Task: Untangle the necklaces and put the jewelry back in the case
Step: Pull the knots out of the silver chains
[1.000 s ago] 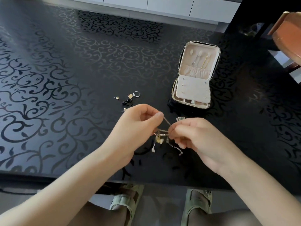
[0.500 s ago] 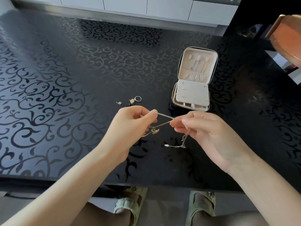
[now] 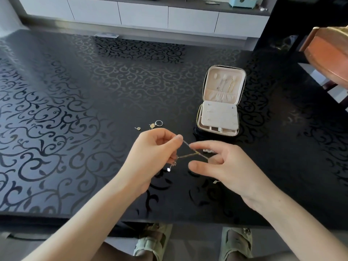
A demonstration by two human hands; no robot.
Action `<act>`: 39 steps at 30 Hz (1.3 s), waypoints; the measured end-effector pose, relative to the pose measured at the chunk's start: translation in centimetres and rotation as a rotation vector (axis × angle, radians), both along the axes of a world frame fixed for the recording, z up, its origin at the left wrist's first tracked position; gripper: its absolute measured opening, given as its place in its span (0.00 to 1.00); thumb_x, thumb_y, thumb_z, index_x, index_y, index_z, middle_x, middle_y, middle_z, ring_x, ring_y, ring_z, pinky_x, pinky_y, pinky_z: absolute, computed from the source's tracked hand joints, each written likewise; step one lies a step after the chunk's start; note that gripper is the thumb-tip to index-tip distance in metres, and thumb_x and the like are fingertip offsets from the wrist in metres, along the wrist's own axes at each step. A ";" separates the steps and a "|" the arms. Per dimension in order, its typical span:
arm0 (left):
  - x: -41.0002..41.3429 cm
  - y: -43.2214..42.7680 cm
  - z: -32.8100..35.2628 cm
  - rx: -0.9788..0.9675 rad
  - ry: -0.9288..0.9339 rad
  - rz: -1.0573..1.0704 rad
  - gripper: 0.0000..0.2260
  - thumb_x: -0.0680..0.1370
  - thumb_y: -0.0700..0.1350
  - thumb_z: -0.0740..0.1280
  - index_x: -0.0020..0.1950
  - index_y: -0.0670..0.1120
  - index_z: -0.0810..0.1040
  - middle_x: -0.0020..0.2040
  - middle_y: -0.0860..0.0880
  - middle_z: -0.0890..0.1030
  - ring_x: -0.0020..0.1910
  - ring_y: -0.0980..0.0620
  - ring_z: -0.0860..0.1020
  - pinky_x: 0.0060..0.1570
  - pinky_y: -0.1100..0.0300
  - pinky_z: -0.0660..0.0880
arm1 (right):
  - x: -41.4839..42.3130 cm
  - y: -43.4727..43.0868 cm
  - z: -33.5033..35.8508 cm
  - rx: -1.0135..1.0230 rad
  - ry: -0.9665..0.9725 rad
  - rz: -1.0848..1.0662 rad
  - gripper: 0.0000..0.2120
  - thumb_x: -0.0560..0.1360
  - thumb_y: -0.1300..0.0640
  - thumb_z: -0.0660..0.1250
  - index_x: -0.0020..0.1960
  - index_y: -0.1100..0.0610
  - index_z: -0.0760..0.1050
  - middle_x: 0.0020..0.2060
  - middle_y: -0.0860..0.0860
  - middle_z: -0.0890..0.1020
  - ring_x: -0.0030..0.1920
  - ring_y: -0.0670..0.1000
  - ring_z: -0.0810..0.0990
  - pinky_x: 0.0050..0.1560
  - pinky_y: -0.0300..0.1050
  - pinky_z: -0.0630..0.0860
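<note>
The left hand (image 3: 150, 153) and right hand (image 3: 229, 166) each pinch in their grip the light, limp, easily kinked chains (image 3: 185, 156), probably best held just beside the knot (image 3: 197, 152).

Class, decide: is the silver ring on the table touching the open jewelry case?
Apart. The head view shows bare black table between the ring and the case.

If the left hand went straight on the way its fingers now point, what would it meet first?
Most likely the right hand, whose fingertips face the left hand across the short stretched necklace chains. The open jewelry case lies beyond; depth is unclear.
</note>
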State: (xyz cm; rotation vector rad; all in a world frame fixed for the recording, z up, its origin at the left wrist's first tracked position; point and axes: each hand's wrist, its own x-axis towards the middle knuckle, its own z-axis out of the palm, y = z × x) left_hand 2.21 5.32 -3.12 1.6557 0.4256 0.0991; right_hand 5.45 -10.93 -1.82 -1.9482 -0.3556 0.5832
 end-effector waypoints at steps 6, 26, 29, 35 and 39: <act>-0.2 -0.9 0.6 -0.023 -0.008 -0.104 0.09 0.77 0.44 0.66 0.38 0.43 0.79 0.27 0.52 0.75 0.30 0.55 0.75 0.35 0.62 0.74 | -0.3 0.6 -0.5 0.119 0.047 0.004 0.07 0.72 0.58 0.71 0.48 0.50 0.83 0.41 0.47 0.86 0.46 0.43 0.83 0.48 0.28 0.74; -0.2 -0.2 0.3 -0.434 0.072 -0.130 0.18 0.82 0.47 0.55 0.45 0.39 0.79 0.47 0.42 0.84 0.47 0.48 0.82 0.52 0.54 0.78 | 0.7 -1.5 0.9 0.179 0.279 -0.003 0.10 0.77 0.60 0.62 0.43 0.63 0.79 0.38 0.51 0.82 0.41 0.48 0.78 0.35 0.40 0.74; -0.2 -0.3 0.7 -0.542 0.092 -0.127 0.19 0.82 0.50 0.54 0.44 0.39 0.78 0.45 0.39 0.83 0.44 0.46 0.83 0.50 0.52 0.79 | 0.8 -1.4 1.3 0.283 0.349 -0.044 0.09 0.76 0.62 0.61 0.42 0.63 0.77 0.39 0.55 0.82 0.40 0.51 0.79 0.33 0.41 0.75; -0.4 -0.5 1.1 -0.591 0.106 -0.127 0.22 0.81 0.52 0.55 0.40 0.40 0.80 0.42 0.39 0.83 0.43 0.44 0.83 0.46 0.52 0.81 | 0.9 -1.3 1.3 0.351 0.372 -0.120 0.10 0.75 0.64 0.60 0.37 0.62 0.76 0.35 0.56 0.80 0.33 0.49 0.75 0.27 0.39 0.69; -0.5 -0.7 1.1 -0.509 0.134 -0.166 0.22 0.81 0.53 0.55 0.38 0.41 0.79 0.33 0.44 0.81 0.33 0.49 0.81 0.37 0.58 0.80 | 0.8 -1.5 0.9 0.191 0.195 -0.151 0.08 0.75 0.63 0.62 0.39 0.62 0.77 0.33 0.52 0.80 0.31 0.47 0.71 0.28 0.38 0.67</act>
